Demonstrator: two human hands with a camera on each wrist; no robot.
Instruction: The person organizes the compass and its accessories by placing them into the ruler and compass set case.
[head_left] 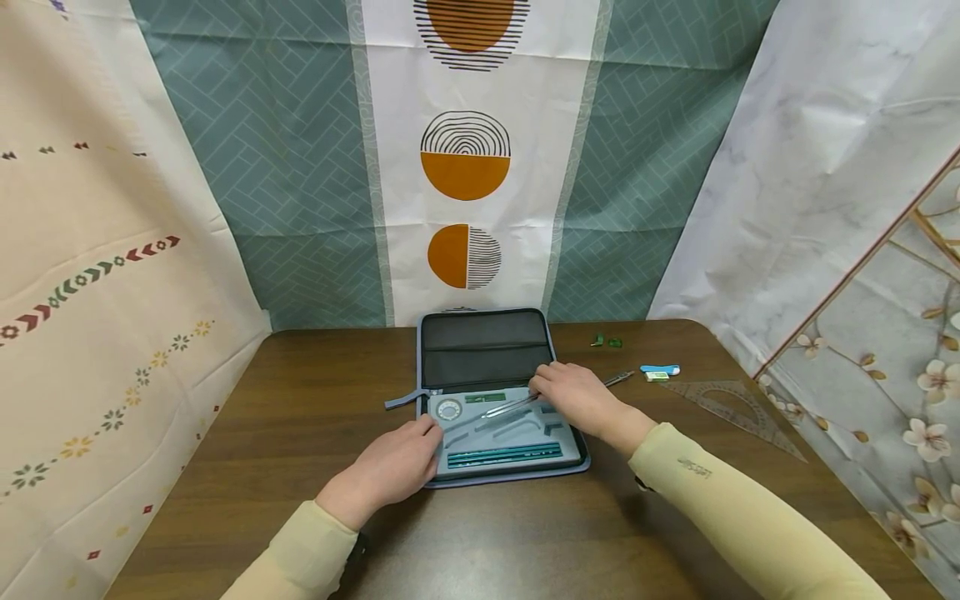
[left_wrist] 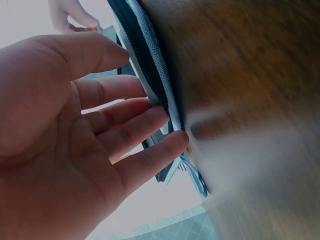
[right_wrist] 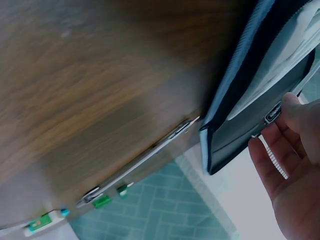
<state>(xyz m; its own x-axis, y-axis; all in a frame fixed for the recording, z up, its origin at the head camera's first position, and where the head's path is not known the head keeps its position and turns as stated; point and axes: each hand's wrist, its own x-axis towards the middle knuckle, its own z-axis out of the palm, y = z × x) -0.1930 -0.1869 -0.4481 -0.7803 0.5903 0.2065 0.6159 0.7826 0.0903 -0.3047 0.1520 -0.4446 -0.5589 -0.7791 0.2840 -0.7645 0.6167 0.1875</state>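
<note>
A zip-up geometry case (head_left: 483,344) lies unfolded on the table, with a grey moulded tray (head_left: 468,421) in its near half. My right hand (head_left: 573,397) is over the tray's right side and pinches a metal drawing compass (head_left: 510,407) between thumb and fingers. Its thin legs slant down to the left over the tray's recesses. In the right wrist view the compass head (right_wrist: 273,113) shows at the fingertips. My left hand (head_left: 396,465) rests at the case's left edge, fingers (left_wrist: 135,132) loosely extended against the zip rim. Teal pencils (head_left: 504,455) lie along the tray's front.
A second metal compass-like tool (head_left: 619,378) lies right of the case. Farther right are a blue-and-white item (head_left: 660,369), an eraser (head_left: 656,377) and a clear set square (head_left: 738,406). Small green pieces (head_left: 615,342) lie near the back edge. A zip strap (head_left: 405,398) sticks out left.
</note>
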